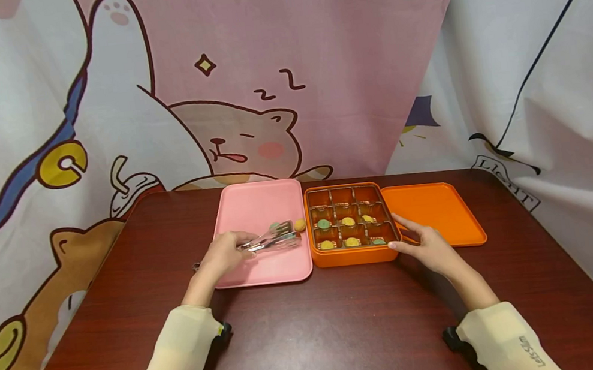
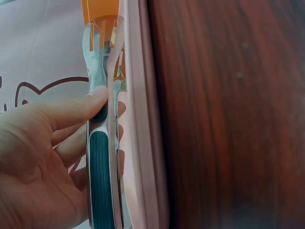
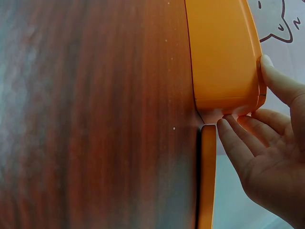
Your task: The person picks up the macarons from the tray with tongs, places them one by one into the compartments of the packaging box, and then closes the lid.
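My left hand (image 1: 226,254) holds metal tongs (image 2: 99,71) with dark green grip inlays (image 2: 101,176), thumb on one arm and fingers behind the other. Low over the pink tray (image 1: 262,204), the slotted tips point right, beside a round yellow piece (image 1: 299,225); a green piece (image 1: 274,226) is partly hidden behind them. Against the tray's right edge stands an orange box (image 1: 355,256) with a clear divided insert, its middle and front rows bearing yellow and green pieces (image 1: 323,224). At the box's right front corner, my right hand (image 1: 427,248) rests its thumb on the rim and fingers along the side.
A flat orange lid (image 1: 430,213) lies on the dark wooden table (image 1: 312,334), right of the box and partly behind my right hand. Behind the table's far edge hangs a printed cloth (image 1: 337,54).
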`<act>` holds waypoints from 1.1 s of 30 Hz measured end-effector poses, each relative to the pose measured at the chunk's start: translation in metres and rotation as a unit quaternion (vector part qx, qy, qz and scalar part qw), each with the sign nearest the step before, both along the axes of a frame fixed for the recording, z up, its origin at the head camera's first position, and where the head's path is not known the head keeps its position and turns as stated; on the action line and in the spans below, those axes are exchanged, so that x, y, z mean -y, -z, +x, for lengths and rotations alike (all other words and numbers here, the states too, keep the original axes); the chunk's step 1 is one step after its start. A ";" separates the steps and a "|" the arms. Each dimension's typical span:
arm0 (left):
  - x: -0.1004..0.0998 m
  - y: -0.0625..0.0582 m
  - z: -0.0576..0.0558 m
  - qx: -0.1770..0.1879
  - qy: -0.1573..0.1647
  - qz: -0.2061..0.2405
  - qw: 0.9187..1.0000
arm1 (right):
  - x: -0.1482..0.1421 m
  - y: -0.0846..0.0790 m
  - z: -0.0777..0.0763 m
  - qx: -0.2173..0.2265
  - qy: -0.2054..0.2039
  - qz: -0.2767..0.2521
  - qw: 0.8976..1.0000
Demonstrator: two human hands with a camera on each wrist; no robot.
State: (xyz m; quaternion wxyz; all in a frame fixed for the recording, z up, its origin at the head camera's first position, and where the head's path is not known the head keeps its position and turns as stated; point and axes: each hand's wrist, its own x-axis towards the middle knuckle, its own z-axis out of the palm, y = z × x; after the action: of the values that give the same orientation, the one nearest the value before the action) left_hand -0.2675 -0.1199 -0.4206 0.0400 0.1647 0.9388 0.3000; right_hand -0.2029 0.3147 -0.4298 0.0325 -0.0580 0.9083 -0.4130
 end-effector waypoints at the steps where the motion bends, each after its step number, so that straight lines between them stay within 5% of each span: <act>1: 0.000 0.000 0.000 -0.001 0.000 0.000 1.000 | 0.000 0.000 0.000 0.000 0.001 0.000 1.000; 19: -0.008 0.000 0.001 -0.033 -0.032 -0.009 0.999 | -0.001 0.000 0.000 -0.006 -0.004 0.003 1.000; 33: -0.013 -0.017 -0.005 -0.040 -0.040 -0.008 0.998 | -0.001 0.002 -0.001 -0.009 -0.003 0.003 1.000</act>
State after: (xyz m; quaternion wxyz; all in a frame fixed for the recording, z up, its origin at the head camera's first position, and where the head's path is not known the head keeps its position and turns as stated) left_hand -0.2723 -0.1071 -0.4040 -0.0083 0.1381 0.9479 0.2869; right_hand -0.2035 0.3162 -0.4318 0.0257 -0.0646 0.9096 -0.4097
